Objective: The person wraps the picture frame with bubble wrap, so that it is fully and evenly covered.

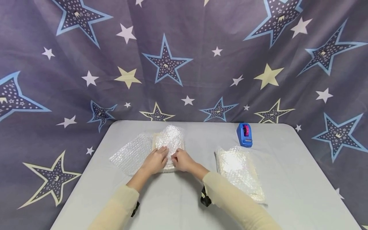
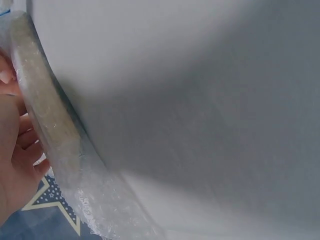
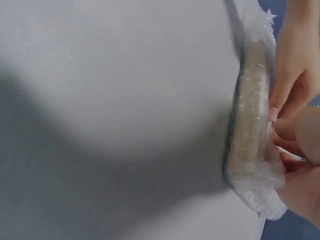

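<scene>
A flat, light tan block (image 2: 47, 100) lies on the table with a sheet of bubble wrap (image 1: 172, 132) folded over its top. One loose flap of the wrap (image 1: 133, 153) spreads out to the left over the tabletop. My left hand (image 1: 156, 159) rests on the wrapped top, its fingers extended and pressing the film down. Close beside it, my right hand (image 1: 182, 159) has its fingers curled at the wrap over the block; in the right wrist view, thumb and fingers (image 3: 292, 162) pinch the film near the block's upper edge.
To the right lies a second bubble-wrapped flat parcel (image 1: 240, 172). Behind it stands a blue tape dispenser (image 1: 244, 135) with a pink core. A pale grey cloth covers the table (image 1: 172, 204), and a star-patterned curtain (image 1: 201, 64) hangs along its back edge.
</scene>
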`<state>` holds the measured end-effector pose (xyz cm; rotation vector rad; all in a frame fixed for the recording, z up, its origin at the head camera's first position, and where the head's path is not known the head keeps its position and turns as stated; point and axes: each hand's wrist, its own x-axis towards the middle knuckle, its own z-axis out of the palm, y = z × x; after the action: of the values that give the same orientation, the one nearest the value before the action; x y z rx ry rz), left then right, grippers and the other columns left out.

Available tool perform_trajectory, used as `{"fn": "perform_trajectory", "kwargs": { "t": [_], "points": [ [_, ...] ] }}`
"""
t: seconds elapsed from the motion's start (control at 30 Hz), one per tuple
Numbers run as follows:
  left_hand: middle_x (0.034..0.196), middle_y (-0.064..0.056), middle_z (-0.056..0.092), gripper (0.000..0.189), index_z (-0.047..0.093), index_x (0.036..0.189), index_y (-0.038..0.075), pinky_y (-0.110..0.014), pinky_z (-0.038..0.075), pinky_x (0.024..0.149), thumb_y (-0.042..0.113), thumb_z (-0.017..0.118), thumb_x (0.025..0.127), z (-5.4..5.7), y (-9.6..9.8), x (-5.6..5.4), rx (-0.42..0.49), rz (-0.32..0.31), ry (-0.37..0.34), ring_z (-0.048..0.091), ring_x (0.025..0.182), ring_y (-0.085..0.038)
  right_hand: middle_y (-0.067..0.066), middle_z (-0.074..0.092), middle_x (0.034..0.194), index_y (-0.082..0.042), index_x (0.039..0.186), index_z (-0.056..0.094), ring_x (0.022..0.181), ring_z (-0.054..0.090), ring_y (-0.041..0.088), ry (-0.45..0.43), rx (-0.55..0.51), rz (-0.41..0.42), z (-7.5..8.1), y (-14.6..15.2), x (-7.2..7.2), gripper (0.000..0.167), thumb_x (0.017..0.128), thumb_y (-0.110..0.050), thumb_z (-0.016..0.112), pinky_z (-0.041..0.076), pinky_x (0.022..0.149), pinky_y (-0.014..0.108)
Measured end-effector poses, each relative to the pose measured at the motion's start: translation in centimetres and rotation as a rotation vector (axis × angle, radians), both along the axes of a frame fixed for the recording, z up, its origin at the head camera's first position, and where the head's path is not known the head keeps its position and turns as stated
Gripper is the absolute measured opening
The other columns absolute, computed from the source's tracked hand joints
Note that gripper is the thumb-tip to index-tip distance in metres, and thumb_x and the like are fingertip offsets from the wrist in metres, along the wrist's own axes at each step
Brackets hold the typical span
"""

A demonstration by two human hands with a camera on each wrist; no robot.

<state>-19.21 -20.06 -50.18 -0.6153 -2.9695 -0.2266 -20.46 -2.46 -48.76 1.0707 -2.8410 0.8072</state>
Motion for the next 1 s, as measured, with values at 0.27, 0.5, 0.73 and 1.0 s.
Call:
{"fn": "perform_trajectory", "kwargs": {
  "t": [0.27,0.5,0.73,1.0],
  "points": [
    [0.136,-0.019,0.058,0.043,0.055,0.13,-0.004,-0.048,0.043,0.111,0.02,0.056,0.095,-0.3,0.3,0.3,-0.091,-0.046,0.107,0.055,0.129,-0.031,0.014,0.07,0.094,0.005,0.103,0.071,0.084,0.066,0.023,0.002,-0.096,0.006,0.4,1.6,-0.9,0.022,0.083,0.003,0.062,0.058,0.077,0.029],
    [0.142,-0.015,0.053,0.044,0.052,0.135,0.0,-0.048,0.039,0.114,0.023,0.051,0.098,-0.6,0.2,0.0,-0.072,-0.032,0.041,0.05,0.134,-0.029,0.02,0.065,0.123,0.006,0.118,0.064,0.12,0.059,0.033,0.135,0.031,0.085,0.1,2.5,-1.3,0.039,0.078,0.004,0.066,0.048,0.107,0.039],
    [0.144,-0.014,0.051,0.045,0.05,0.137,0.0,-0.049,0.035,0.117,0.023,0.051,0.098,-0.8,-0.1,-0.1,-0.025,-0.013,-0.001,0.048,0.136,-0.028,0.02,0.055,0.139,0.005,0.129,0.056,0.134,0.048,0.035,0.043,0.068,0.154,-0.4,2.4,-0.9,0.043,0.088,-0.004,0.063,0.037,0.116,0.042],
    [0.144,-0.014,0.051,0.045,0.051,0.137,0.001,-0.052,0.034,0.117,0.023,0.053,0.097,-0.9,-0.5,-0.1,0.077,0.013,-0.049,0.047,0.137,-0.027,0.017,0.052,0.143,0.002,0.132,0.055,0.137,0.045,0.033,0.01,0.118,0.168,-0.9,1.7,-0.4,0.041,0.091,-0.002,0.058,0.036,0.117,0.04]
  ]
}}
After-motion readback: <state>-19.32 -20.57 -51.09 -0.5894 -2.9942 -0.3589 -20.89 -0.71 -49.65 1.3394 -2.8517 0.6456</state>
